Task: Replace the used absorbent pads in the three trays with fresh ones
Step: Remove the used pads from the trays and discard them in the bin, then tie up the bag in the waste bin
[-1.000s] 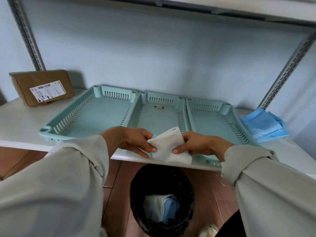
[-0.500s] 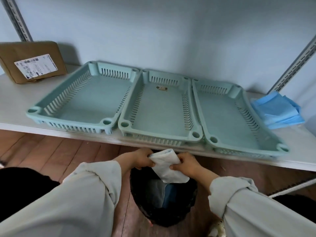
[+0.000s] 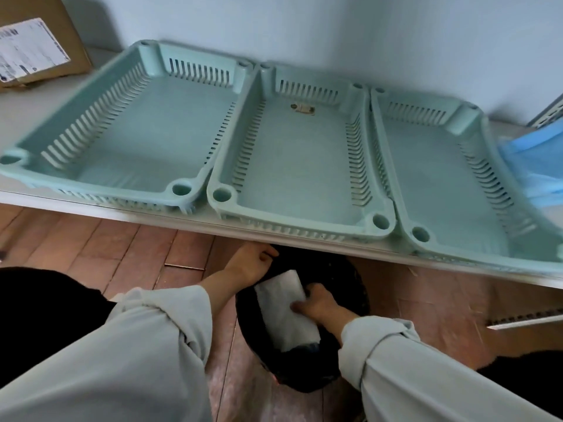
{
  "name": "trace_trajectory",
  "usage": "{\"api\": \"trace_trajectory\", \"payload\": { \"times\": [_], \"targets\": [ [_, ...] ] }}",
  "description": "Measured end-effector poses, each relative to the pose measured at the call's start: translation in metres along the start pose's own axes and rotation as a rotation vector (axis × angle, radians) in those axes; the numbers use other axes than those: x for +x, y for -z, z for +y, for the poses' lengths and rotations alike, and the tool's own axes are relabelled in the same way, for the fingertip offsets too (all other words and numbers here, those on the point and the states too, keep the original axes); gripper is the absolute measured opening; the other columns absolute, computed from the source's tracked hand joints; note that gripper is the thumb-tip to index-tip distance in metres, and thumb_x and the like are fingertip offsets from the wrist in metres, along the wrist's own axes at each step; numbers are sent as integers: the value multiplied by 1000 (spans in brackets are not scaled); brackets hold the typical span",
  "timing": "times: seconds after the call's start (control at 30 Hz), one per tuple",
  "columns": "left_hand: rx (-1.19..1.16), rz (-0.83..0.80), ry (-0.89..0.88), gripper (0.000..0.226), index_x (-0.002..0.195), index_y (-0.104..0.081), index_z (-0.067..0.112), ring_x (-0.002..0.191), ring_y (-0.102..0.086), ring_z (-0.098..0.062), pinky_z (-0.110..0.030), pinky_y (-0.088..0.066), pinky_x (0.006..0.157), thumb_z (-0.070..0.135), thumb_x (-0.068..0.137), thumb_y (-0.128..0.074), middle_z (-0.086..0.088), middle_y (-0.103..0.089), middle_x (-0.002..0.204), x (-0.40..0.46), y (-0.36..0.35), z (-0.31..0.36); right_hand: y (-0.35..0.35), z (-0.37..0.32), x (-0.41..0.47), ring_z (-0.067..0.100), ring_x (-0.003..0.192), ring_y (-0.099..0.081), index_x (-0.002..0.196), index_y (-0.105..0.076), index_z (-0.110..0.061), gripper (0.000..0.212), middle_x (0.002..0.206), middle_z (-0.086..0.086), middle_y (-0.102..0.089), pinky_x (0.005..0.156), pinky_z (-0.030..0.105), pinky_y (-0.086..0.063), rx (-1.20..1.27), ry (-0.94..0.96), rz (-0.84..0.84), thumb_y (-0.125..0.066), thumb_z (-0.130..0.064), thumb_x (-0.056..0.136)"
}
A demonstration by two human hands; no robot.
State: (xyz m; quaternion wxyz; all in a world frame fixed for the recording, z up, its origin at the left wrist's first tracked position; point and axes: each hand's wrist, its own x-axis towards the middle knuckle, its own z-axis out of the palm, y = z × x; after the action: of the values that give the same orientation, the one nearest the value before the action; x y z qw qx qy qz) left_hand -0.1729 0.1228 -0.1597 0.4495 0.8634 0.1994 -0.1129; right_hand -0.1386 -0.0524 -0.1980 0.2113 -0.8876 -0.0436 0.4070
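Observation:
Three pale green slotted trays stand side by side on the white shelf: the left tray (image 3: 182, 188), the middle tray (image 3: 221, 194) and the right tray (image 3: 420, 234). No pad lies in any of them. Below the shelf edge, a folded white used pad (image 3: 283, 309) lies in the mouth of a black bin (image 3: 353, 287). My right hand (image 3: 318, 303) grips the pad's right edge, down inside the bin. My left hand (image 3: 249, 264) is off the pad, with relaxed fingers at the bin's far left rim. Fresh blue pads (image 3: 533, 156) lie stacked at the shelf's right end.
A cardboard box (image 3: 45, 41) with a white label stands at the shelf's back left. The shelf's front edge (image 3: 91, 208) overhangs the bin. A brown wooden floor (image 3: 137, 248) surrounds the bin. A white perforated rail (image 3: 524, 321) lies low on the right.
Both hands carried the white pad down from the shelf edge into the bin. My left hand has let go of it and moved to the rim. The view has tilted down.

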Motion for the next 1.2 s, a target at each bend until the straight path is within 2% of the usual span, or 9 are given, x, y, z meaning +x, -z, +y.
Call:
{"api": "trace_trajectory", "payload": {
  "times": [0.23, 0.37, 0.47, 0.57, 0.67, 0.8, 0.93, 1.0, 1.2],
  "targets": [
    [42, -95, -12, 40, 128, -54, 7, 117, -56, -23, -27, -42, 103, 2, 89, -51, -11, -59, 127, 5, -14, 0, 14, -8, 9, 23, 109, -60, 125, -58, -7, 46, 125, 14, -61, 93, 30, -49, -4, -7, 19, -67, -25, 84],
    [174, 22, -74, 44, 132, -52, 15, 123, -51, -25, -31, -40, 105, 7, 89, -50, -11, -52, 135, -4, -18, 4, 46, -7, -12, 24, 120, -53, 127, -55, -22, 36, 129, 6, -58, 95, 30, -43, -288, 143, 426, -55, -22, 91],
    [465, 205, -33, 52, 140, -40, 20, 129, -41, -31, -38, -38, 105, 17, 88, -49, -11, -41, 142, -14, -17, 12, 55, 2, -25, 30, 130, -41, 137, -42, -21, 52, 139, 10, -47, 106, 37, -36, -523, 184, 627, -56, -20, 88],
    [403, 150, 102, 60, 143, -30, 15, 129, -40, -35, -41, -36, 106, 15, 87, -49, -14, -38, 141, -20, -17, 8, 54, 14, -27, 34, 132, -38, 147, -23, -25, 68, 144, 14, -37, 107, 42, -37, -305, 32, 471, -54, -14, 87],
    [232, 66, 244, 61, 144, -27, 12, 130, -40, -38, -43, -37, 106, 9, 86, -47, -19, -39, 140, -21, -13, -10, 58, 22, -36, 32, 118, -54, 144, -26, -28, 57, 129, 13, -55, 96, 39, -45, -188, -46, 387, -48, -21, 91],
    [123, -17, 266, 42, 128, -50, 4, 118, -55, -34, -35, -45, 98, 6, 86, -45, -20, -58, 126, -24, -13, -19, 50, 47, -50, 30, 119, -55, 150, -13, -13, 76, 131, 17, -54, 99, 35, -46, -215, -156, 167, -53, -16, 85],
    [125, -43, 187, 37, 127, -52, 7, 116, -57, -32, -34, -45, 97, 8, 91, -43, -16, -60, 125, -21, -27, -11, 43, 84, -58, 25, 87, -65, 95, -61, -7, 30, 88, 9, -63, 78, 33, -55, -32, -228, -26, -64, -18, 68],
    [113, -40, 136, 37, 128, -53, 7, 118, -56, -31, -31, -42, 97, 5, 92, -42, -17, -59, 127, -17, -31, -4, 52, 81, -74, 19, 78, -60, 103, -62, -7, 30, 80, 2, -57, 65, 25, -53, -28, -222, -34, -68, -25, 80],
    [-15, -9, 215, 47, 141, -37, 3, 131, -44, -32, -32, -35, 107, 17, 98, -45, -20, -47, 141, -17, -25, 6, 77, 80, -61, 28, 110, -60, 132, -48, -1, 60, 124, 14, -58, 86, 37, -54, 102, -206, 102, -60, -41, 89]
  ]
}}
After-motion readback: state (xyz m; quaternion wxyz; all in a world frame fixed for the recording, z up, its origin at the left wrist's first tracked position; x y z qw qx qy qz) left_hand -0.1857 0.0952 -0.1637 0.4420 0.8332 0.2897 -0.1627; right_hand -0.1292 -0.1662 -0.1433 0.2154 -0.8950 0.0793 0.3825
